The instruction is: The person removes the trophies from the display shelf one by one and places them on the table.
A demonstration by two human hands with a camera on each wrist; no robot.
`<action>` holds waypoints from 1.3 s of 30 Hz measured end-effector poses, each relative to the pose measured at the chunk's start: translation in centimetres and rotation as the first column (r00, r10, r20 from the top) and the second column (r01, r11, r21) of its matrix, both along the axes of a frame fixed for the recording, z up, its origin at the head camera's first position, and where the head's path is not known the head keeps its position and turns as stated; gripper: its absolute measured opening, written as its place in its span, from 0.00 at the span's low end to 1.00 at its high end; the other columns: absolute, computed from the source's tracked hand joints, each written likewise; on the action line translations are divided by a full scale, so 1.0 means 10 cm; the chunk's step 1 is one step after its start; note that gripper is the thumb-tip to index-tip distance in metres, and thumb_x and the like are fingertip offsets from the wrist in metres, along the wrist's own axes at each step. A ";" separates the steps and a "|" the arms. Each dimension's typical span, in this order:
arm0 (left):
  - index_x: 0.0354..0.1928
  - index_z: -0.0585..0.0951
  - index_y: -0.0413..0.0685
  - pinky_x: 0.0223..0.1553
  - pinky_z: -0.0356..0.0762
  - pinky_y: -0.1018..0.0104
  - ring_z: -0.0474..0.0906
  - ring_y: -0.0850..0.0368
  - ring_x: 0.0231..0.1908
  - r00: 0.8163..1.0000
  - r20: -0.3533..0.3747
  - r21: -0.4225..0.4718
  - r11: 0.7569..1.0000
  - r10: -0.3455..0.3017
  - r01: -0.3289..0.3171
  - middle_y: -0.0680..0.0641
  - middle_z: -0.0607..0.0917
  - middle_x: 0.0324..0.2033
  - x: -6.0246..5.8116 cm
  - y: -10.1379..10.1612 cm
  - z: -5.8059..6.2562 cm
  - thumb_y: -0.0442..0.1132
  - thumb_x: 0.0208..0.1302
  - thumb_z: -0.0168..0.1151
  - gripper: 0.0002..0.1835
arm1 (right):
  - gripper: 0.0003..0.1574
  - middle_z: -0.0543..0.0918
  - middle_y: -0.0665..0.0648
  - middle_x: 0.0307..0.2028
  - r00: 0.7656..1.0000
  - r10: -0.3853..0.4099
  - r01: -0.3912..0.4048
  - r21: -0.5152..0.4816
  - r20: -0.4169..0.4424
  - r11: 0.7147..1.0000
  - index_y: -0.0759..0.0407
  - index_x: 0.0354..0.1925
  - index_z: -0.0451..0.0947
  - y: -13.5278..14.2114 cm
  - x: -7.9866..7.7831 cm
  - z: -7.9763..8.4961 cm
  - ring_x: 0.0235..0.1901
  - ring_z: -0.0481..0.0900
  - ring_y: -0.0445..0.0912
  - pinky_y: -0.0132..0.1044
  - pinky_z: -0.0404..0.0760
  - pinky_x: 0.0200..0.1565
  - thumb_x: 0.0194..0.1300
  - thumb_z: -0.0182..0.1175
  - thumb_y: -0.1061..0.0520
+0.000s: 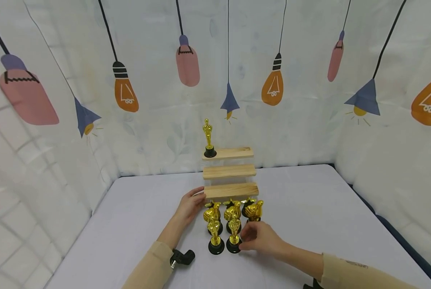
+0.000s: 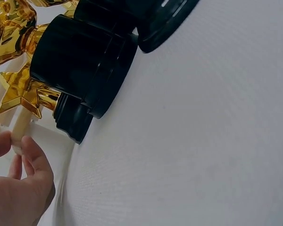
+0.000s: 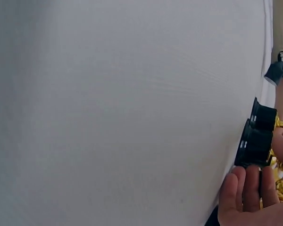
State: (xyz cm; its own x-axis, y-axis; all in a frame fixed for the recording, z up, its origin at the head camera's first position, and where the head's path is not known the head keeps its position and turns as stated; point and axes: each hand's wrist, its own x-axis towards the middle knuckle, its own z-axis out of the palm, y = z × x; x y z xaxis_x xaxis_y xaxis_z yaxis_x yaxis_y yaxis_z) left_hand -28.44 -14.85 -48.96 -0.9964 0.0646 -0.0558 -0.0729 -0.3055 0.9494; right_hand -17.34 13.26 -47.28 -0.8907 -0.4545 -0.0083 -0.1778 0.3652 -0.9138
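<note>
My left hand (image 1: 191,205) pinches the left end of the lowest board of a wooden tiered stand (image 1: 231,190); the left wrist view shows the board end (image 2: 21,127) between thumb and fingers. My right hand (image 1: 262,239) is at the right side of a gold figure trophy (image 1: 234,233) with a round black base, fingertips right at the base (image 3: 254,146). A matching figure trophy (image 1: 215,235) stands upright to its left. Behind them are several more gold trophies (image 1: 211,214), some star-topped (image 2: 21,89). One figure trophy (image 1: 209,138) stands on the top board's left end.
The stand's middle board (image 1: 229,171) and top board (image 1: 235,153) rise behind the lowest one. A white cloth covers the table (image 1: 295,200). Fabric walls with printed lamps (image 1: 157,132) enclose it at the back and sides. A dark wrist camera (image 1: 182,257) is strapped on the left wrist.
</note>
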 end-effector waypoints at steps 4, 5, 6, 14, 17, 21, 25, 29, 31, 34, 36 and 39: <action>0.69 0.69 0.28 0.44 0.82 0.69 0.81 0.58 0.42 0.999 0.047 -0.026 0.999 0.027 -0.026 0.36 0.80 0.51 -0.02 0.02 0.01 0.27 0.72 0.59 0.26 | 0.17 0.82 0.52 0.33 0.999 0.036 -0.035 0.052 -0.019 0.998 0.62 0.39 0.81 0.05 0.01 0.07 0.34 0.80 0.46 0.32 0.81 0.36 0.55 0.78 0.58; 0.69 0.69 0.28 0.44 0.82 0.69 0.81 0.58 0.42 0.998 0.056 -0.029 0.999 0.033 -0.032 0.36 0.80 0.51 -0.02 0.02 0.01 0.27 0.72 0.59 0.26 | 0.17 0.82 0.51 0.33 0.999 0.045 -0.043 0.068 -0.029 0.997 0.61 0.39 0.81 0.06 0.01 0.10 0.34 0.80 0.46 0.33 0.81 0.36 0.56 0.78 0.57; 0.69 0.69 0.28 0.44 0.82 0.69 0.81 0.58 0.41 0.998 0.058 -0.030 0.999 0.036 -0.034 0.36 0.80 0.51 -0.03 0.02 0.01 0.26 0.72 0.59 0.25 | 0.18 0.82 0.51 0.34 0.998 0.053 -0.050 0.085 -0.040 0.995 0.61 0.39 0.81 0.08 0.02 0.14 0.34 0.80 0.46 0.33 0.81 0.36 0.56 0.78 0.56; 0.69 0.70 0.29 0.44 0.82 0.69 0.81 0.58 0.42 0.996 0.076 -0.023 0.999 0.036 -0.035 0.37 0.80 0.51 -0.04 0.03 0.02 0.26 0.72 0.59 0.25 | 0.18 0.82 0.47 0.32 0.984 0.095 -0.072 0.149 -0.153 0.986 0.57 0.37 0.81 0.19 0.03 0.55 0.33 0.80 0.43 0.35 0.81 0.37 0.57 0.79 0.51; 0.69 0.70 0.30 0.44 0.82 0.69 0.81 0.58 0.42 0.996 0.085 -0.025 0.999 0.037 -0.035 0.36 0.79 0.52 -0.04 0.03 0.03 0.26 0.72 0.59 0.25 | 0.17 0.83 0.48 0.33 0.981 0.103 -0.081 0.136 -0.162 0.987 0.56 0.37 0.81 0.22 0.03 0.69 0.33 0.80 0.44 0.35 0.82 0.37 0.58 0.78 0.50; 0.69 0.70 0.30 0.44 0.82 0.69 0.81 0.58 0.42 0.995 0.092 -0.022 0.999 0.033 -0.031 0.37 0.79 0.52 -0.04 0.02 0.05 0.27 0.72 0.60 0.25 | 0.16 0.83 0.49 0.33 0.979 0.104 -0.084 0.118 -0.177 0.989 0.57 0.38 0.81 0.24 0.02 0.84 0.34 0.81 0.45 0.36 0.82 0.35 0.60 0.77 0.51; 0.69 0.70 0.30 0.43 0.82 0.68 0.81 0.58 0.41 0.996 0.090 -0.017 1.000 0.022 -0.021 0.38 0.80 0.51 -0.05 0.02 0.04 0.27 0.72 0.60 0.25 | 0.16 0.83 0.50 0.33 0.982 0.077 -0.061 0.095 -0.175 0.994 0.58 0.38 0.81 0.24 -0.02 0.95 0.35 0.81 0.47 0.36 0.82 0.33 0.61 0.77 0.53; 0.69 0.70 0.30 0.42 0.82 0.69 0.81 0.58 0.40 0.995 0.094 -0.009 1.000 0.014 -0.013 0.38 0.80 0.50 -0.06 0.00 0.02 0.26 0.72 0.59 0.25 | 0.15 0.83 0.52 0.34 0.986 0.059 -0.052 0.049 -0.158 0.997 0.60 0.39 0.81 0.22 -0.08 1.05 0.36 0.81 0.50 0.37 0.82 0.33 0.62 0.76 0.54; 0.69 0.69 0.30 0.42 0.82 0.69 0.81 0.58 0.40 0.996 0.094 -0.009 1.000 0.007 -0.007 0.38 0.80 0.50 -0.06 -0.01 0.01 0.26 0.72 0.59 0.26 | 0.15 0.83 0.53 0.35 0.987 0.053 -0.050 0.025 -0.151 0.998 0.60 0.40 0.81 0.20 -0.11 1.10 0.37 0.81 0.51 0.37 0.82 0.35 0.62 0.75 0.54; 0.69 0.69 0.30 0.42 0.82 0.69 0.81 0.58 0.40 0.995 0.097 -0.013 1.000 0.000 0.001 0.38 0.80 0.50 -0.06 -0.02 0.02 0.26 0.72 0.59 0.26 | 0.16 0.83 0.55 0.36 0.989 0.041 -0.042 -0.007 -0.143 0.999 0.61 0.41 0.81 0.16 -0.16 1.17 0.39 0.81 0.52 0.37 0.83 0.36 0.63 0.75 0.54; 0.70 0.69 0.30 0.42 0.82 0.69 0.81 0.58 0.40 0.995 0.098 -0.017 1.000 -0.004 0.006 0.38 0.80 0.50 -0.06 -0.03 0.02 0.26 0.72 0.59 0.26 | 0.16 0.83 0.55 0.37 0.989 0.028 -0.031 -0.017 -0.145 0.999 0.62 0.42 0.80 0.14 -0.19 1.21 0.40 0.81 0.52 0.37 0.82 0.36 0.63 0.74 0.55; 0.70 0.69 0.30 0.42 0.82 0.69 0.81 0.58 0.39 0.995 0.101 -0.019 1.000 -0.006 0.008 0.38 0.80 0.49 -0.06 -0.03 0.02 0.27 0.72 0.60 0.26 | 0.17 0.83 0.56 0.38 0.988 0.016 -0.020 -0.029 -0.151 0.999 0.64 0.44 0.80 0.10 -0.25 1.26 0.40 0.80 0.52 0.37 0.82 0.37 0.64 0.74 0.56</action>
State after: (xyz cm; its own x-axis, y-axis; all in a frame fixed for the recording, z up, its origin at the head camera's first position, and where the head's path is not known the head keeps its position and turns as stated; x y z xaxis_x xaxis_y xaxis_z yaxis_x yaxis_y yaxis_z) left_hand -29.07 -15.12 -48.73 -0.9851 0.0699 -0.1572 -0.1708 -0.2861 0.9429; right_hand -19.81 14.28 -34.68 -0.8725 -0.4683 0.1398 -0.3209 0.3333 -0.8865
